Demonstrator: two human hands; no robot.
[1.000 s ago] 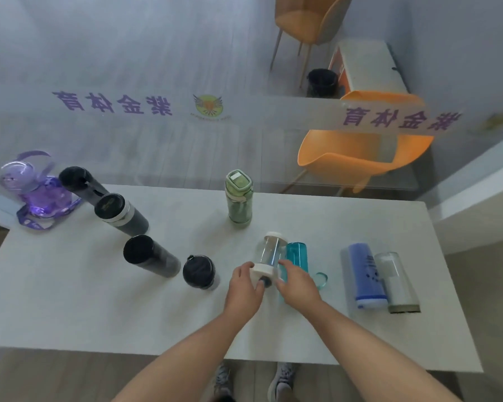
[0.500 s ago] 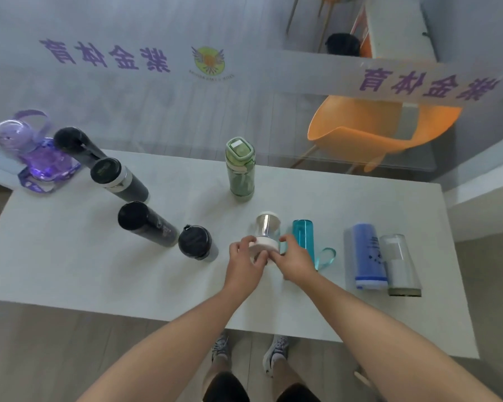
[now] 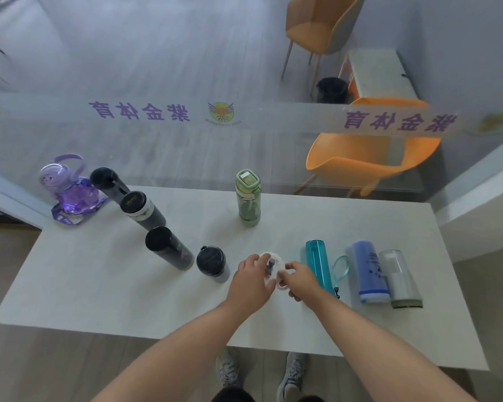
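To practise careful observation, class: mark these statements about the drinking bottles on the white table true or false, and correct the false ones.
1. The left hand and the right hand both grip the round white-lidded bottle. True.
2. The translucent green plastic bottle lies on its side. False: it stands upright.
3. The transparent teal bottle lies on the white table, right of the hands. True.
4. The translucent purple bottle is at the right end. False: it is at the far left.

Head cam — looks fwd & down onto table [image 3: 93,285].
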